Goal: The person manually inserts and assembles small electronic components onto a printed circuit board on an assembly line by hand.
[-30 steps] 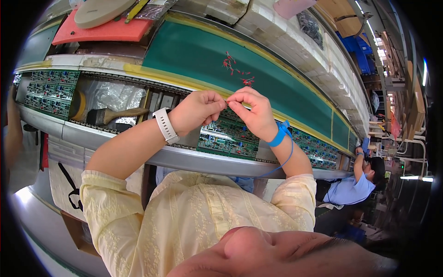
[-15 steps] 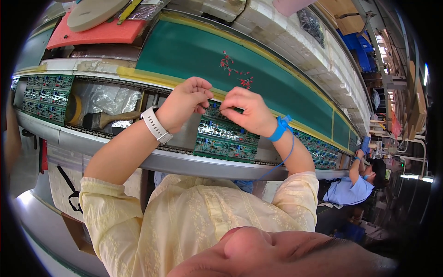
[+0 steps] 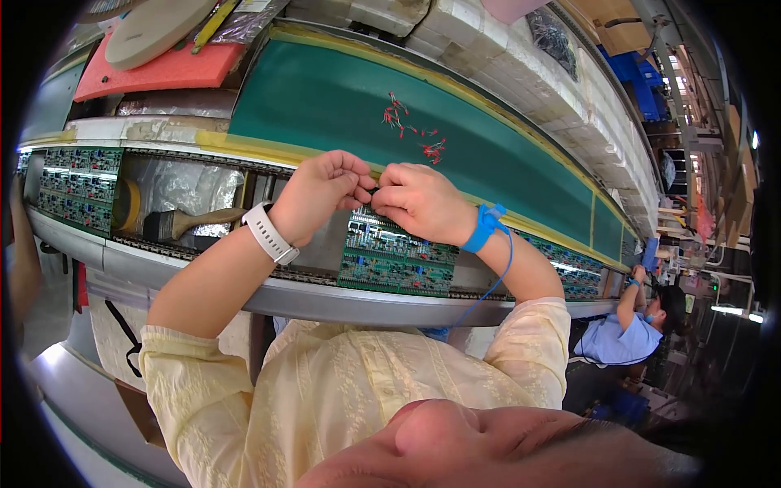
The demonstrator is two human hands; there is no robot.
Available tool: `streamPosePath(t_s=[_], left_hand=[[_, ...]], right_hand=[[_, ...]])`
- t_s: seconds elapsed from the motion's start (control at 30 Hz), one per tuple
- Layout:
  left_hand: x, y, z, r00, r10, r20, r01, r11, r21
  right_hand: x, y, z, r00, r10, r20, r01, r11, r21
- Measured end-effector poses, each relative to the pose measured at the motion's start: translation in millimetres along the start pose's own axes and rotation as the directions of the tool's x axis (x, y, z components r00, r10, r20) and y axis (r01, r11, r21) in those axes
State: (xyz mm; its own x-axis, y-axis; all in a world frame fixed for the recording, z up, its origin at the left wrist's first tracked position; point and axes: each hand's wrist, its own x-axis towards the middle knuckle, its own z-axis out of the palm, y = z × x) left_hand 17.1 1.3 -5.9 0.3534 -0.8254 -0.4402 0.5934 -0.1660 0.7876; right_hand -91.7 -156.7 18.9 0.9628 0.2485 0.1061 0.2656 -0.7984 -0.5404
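Over the far left corner of a green circuit board point(image 3: 396, 264), my two hands come together. My left hand point(image 3: 321, 195), with a white watch strap on the wrist, is closed, its thumb and fingertips pinched. Beside it my right hand point(image 3: 427, 203) is pinched too, fingertips almost meeting the left ones. Whatever lies between the fingers is hidden or too small to name. A blue wrist strap point(image 3: 486, 229) with a cord circles my right wrist. Small red parts with thin wire legs point(image 3: 434, 151) lie loose on the green work surface point(image 3: 325, 89) beyond my hands.
More circuit boards sit along the rail, at left point(image 3: 77, 191) and right point(image 3: 573, 272). In the left gap lie a brush point(image 3: 187, 220) and a tape roll point(image 3: 128, 203). Red foam point(image 3: 163, 73) is at far left. White foam blocks point(image 3: 504, 73) line the back. A co-worker point(image 3: 622, 329) works at right.
My hands have drawn together: the right moved left and slightly nearer, and the left lowered a little. Their fingertips were apart before and now almost meet.
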Motion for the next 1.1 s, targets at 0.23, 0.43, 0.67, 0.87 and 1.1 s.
streamPosePath(t_s=[0.23, 0.43, 0.67, 0.87, 1.1], left_hand=[[-0.8, -3.3, -1.7, 0.996, 0.093, -0.018, -0.087, 0.976, 0.197], [-4.6, 2.5, -6.4, 0.973, 0.228, 0.040, -0.208, 0.785, 0.583], [-4.0, -0.5, -6.6, 0.969, 0.239, 0.061, -0.220, 0.725, 0.653], [-2.6, -5.7, -7.2, 0.937, 0.347, 0.046, -0.286, 0.684, 0.671], [-0.1, -9.2, -7.9, 0.918, 0.393, 0.056, -0.321, 0.650, 0.689]], right_hand=[[1.4, 1.6, 2.8, 1.000, -0.013, 0.010, 0.014, 0.999, -0.050], [1.7, 1.3, 5.2, 0.999, -0.036, -0.020, 0.034, 0.996, -0.081], [-1.7, 0.8, 11.4, 0.994, -0.085, -0.072, 0.075, 0.989, -0.124], [-2.0, 0.3, 12.0, 0.994, -0.106, -0.041, 0.098, 0.982, -0.159], [-3.8, -1.5, 14.0, 0.990, -0.130, -0.060, 0.114, 0.969, -0.220]])
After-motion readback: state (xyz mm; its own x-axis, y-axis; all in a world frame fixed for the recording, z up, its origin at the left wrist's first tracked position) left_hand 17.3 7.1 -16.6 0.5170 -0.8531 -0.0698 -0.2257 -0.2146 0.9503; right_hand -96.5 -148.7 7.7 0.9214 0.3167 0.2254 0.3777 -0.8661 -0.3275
